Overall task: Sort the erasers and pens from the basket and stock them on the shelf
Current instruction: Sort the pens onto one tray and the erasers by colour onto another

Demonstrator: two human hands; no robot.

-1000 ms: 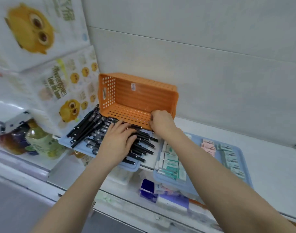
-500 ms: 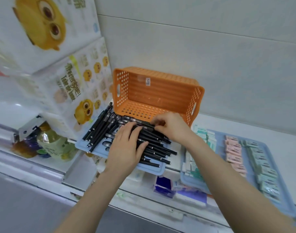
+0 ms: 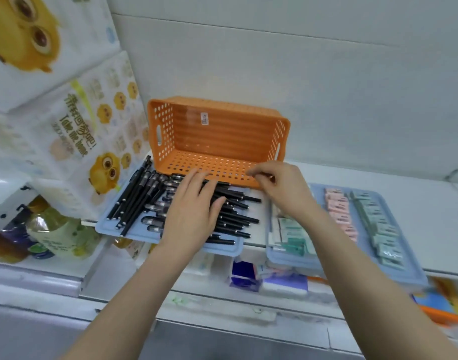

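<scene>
An orange perforated basket [image 3: 217,136] lies tipped on its side on the white shelf, its open mouth facing me, nothing inside. Below it a pale blue tray [image 3: 134,231] holds several black pens [image 3: 142,193]. My left hand [image 3: 194,214] lies flat on the pens with fingers spread. My right hand [image 3: 279,188] hovers at the basket's lower front edge, fingers curled; whether it pinches anything is not visible. A second blue tray [image 3: 404,258] to the right holds rows of green, pink and grey erasers [image 3: 339,211].
Tissue packs with yellow owl prints [image 3: 66,105] stand at the left against the pen tray. Bottles [image 3: 53,235] sit on the lower shelf at left. Blue and white boxes [image 3: 269,279] lie on the shelf under the trays. A white wall panel rises behind the basket.
My view has shifted so the shelf sits further right. My right hand lifted off the pens to the basket's front edge. My left hand stays pressed on the pens.
</scene>
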